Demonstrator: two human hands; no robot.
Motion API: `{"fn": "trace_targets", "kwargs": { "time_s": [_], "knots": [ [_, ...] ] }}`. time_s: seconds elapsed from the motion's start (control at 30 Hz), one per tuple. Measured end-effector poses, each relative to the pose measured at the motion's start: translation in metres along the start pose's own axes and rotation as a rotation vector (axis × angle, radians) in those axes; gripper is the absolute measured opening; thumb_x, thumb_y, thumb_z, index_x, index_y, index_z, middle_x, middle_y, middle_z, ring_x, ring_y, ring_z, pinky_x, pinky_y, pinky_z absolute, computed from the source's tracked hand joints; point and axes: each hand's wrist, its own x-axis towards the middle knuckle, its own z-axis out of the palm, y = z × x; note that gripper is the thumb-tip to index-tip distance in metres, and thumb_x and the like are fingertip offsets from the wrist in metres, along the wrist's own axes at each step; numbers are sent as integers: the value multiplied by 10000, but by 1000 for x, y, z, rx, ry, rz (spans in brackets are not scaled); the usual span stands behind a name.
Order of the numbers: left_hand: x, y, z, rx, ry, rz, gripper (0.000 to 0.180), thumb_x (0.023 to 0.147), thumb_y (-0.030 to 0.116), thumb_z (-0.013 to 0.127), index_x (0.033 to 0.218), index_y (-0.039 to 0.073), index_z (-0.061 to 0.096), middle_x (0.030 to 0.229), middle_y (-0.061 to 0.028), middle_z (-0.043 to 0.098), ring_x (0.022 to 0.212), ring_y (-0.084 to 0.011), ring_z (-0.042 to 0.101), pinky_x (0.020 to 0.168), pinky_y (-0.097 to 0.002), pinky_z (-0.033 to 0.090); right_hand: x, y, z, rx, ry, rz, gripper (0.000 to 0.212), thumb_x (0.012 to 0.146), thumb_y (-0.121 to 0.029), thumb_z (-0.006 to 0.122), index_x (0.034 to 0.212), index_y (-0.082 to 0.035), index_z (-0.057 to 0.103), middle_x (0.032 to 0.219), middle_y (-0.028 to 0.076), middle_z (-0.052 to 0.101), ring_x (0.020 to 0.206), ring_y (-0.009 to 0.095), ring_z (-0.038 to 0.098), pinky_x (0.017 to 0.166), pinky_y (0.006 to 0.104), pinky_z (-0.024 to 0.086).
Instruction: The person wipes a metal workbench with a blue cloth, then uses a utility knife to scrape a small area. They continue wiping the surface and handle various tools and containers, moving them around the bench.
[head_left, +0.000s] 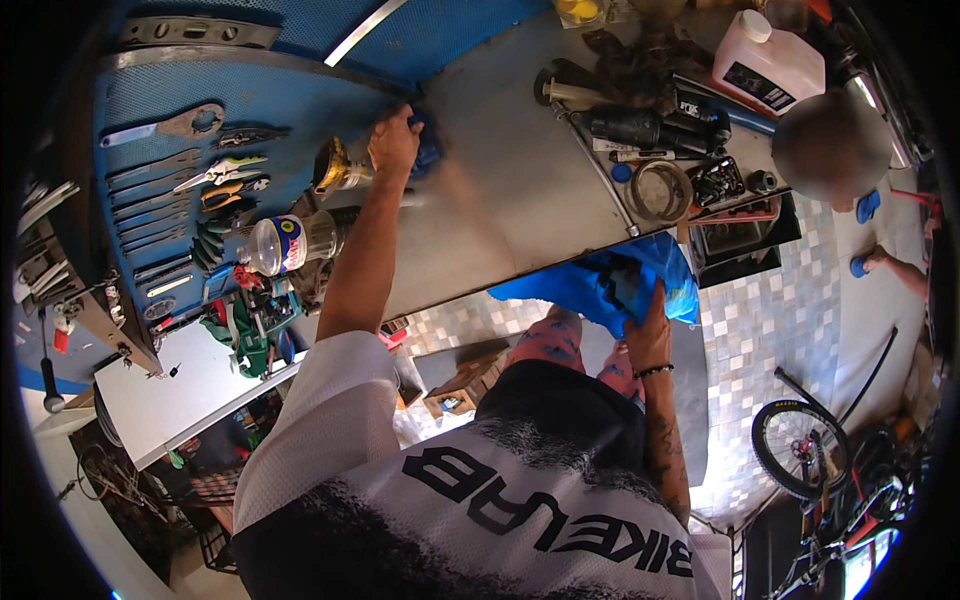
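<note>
My left hand [395, 142] is over the far left of the metal workbench [490, 170], its fingers curled against a bundled blue rag [428, 146]. Motion blur softens the rag's outline. Just left of that hand, an amber and yellow container [333, 168] lies on its side. My right hand [650, 332] is closed on a crinkled blue plastic bag [575, 285] at the bench's near edge. Something dark shows in the bag's opening, but I cannot make out what it is.
Hand tools hang on a blue pegboard [160, 130] at left, above a clear plastic bottle [280, 245]. A pinkish jug [768, 65], a metal bar [603, 175] and a tape roll [661, 190] crowd the bench's right. Another person's foot [880, 262] and a bicycle wheel [800, 450] are at right.
</note>
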Motion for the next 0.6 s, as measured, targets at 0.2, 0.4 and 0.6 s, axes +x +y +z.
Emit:
{"fn": "trace_targets", "kwargs": {
  "time_s": [0.2,0.4,0.6],
  "knots": [
    [0,7,-1,-14,89,126,282,957,293,760,1196,166,680,1198,-143,730,1100,-422,691,891,-539,578,3,6,12,-69,20,3,948,777,59,567,1650,-10,204,931,312,717,586,359,728,549,463,617],
    [-3,12,-13,31,68,259,273,946,282,763,1179,158,693,1199,-103,715,1110,-367,704,891,-514,603,5,0,18,6,-48,107,929,794,55,563,1648,-3,204,1001,331,714,597,358,730,550,456,621],
    [-10,16,-7,148,68,310,278,938,239,764,1182,144,673,1284,-115,671,1163,-371,678,907,-504,616,2,-10,12,61,-29,178,914,803,51,566,1643,-3,210,947,313,717,577,355,723,549,443,623]
  ]
}}
